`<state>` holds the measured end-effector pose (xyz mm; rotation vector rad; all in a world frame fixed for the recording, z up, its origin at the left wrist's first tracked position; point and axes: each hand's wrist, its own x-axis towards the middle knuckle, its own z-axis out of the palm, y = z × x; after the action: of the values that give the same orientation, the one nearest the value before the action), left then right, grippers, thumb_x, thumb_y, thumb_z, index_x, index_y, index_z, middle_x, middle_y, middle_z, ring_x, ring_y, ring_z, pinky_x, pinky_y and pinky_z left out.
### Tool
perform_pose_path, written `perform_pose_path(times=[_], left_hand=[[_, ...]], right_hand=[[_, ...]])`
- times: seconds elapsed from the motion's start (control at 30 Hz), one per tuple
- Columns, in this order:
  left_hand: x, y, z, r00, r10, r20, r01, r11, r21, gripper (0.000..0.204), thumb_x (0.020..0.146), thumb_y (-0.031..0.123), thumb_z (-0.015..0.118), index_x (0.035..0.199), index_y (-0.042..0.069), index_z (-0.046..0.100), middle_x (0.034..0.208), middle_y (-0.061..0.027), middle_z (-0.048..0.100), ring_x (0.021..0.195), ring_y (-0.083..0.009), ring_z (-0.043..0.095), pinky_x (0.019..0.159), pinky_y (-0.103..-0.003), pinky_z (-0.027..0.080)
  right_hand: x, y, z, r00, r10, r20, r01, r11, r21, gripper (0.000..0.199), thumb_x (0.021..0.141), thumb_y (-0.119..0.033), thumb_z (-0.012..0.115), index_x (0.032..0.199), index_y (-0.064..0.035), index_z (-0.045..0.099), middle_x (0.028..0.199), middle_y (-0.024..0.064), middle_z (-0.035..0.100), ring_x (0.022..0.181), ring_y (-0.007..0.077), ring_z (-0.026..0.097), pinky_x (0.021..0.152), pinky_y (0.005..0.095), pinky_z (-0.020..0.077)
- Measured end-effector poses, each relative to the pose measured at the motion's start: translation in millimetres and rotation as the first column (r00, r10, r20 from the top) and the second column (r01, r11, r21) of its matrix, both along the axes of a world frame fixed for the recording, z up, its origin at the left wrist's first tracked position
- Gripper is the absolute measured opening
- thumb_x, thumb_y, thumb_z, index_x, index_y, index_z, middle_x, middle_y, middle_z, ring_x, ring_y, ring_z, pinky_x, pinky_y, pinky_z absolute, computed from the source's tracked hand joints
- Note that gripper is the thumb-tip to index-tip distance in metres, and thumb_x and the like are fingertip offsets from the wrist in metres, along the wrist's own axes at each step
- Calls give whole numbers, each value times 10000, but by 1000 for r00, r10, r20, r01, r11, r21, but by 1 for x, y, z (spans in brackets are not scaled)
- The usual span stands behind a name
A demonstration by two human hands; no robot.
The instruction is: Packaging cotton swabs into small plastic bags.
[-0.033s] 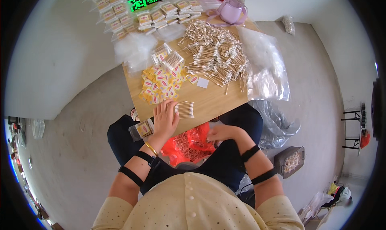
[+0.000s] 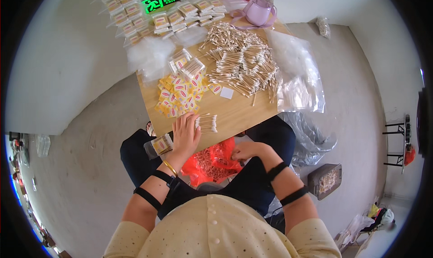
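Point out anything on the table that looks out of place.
Little stands out. One plain white square card lies apart from the pile of yellow-and-white cards, showing none of their yellow. A single cotton swab juts from the near edge of the swab heap, unlike the neat swab row by the left hand.

From my remote seat I see a cream shirt [image 2: 176,233], dark-speckled and front-buttoned; short sleeves [image 2: 128,237]; black straps [image 2: 294,196] ringing both forearms [image 2: 286,184]; a gold bangle [image 2: 170,168] at the left wrist [image 2: 177,157]; dark trousers [image 2: 135,156].

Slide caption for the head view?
Left hand beside a row of cotton swabs on a table; right hand by a red bag.
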<state>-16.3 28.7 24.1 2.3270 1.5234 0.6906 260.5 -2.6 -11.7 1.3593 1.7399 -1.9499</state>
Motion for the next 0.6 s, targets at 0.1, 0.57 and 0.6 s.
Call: perform_pose_path(times=[0.1, 0.57, 0.6], left_hand=[[-14, -10, -5, 1000, 2, 19, -3, 1000, 15, 463, 907, 134, 603, 1353, 56, 505, 1384, -154, 492, 1307, -368, 458, 1116, -521, 335], [4, -2, -29, 983, -183, 6, 181, 969, -169, 529, 975, 371, 492, 1365, 14, 511, 1434, -204, 476, 1368, -407, 443, 1210, -645, 180], [1, -4, -28, 983, -181, 11, 180, 967, -178, 518, 979, 377, 491, 1351, 17, 521, 1427, -203, 481, 1359, -405, 452, 1211, -645, 177]], right_hand=[[34, -61, -150, 889, 424, 174, -456, 855, 246, 295, 943, -248, 589, 1097, -67, 764, 980, 96, 765, 903, 286, 726, 830, 440, 564], [-84, -81, -379, 963, -131, 237, -50, 773, 633, 342, 943, -308, 579, 1105, -81, 777, 1155, 161, 741, 1071, 326, 694, 963, 430, 516], [-85, -92, -372, 974, -89, 208, -48, 818, 573, 343, 943, -311, 580, 1104, -81, 778, 1154, 160, 741, 1070, 326, 694, 963, 429, 516]])
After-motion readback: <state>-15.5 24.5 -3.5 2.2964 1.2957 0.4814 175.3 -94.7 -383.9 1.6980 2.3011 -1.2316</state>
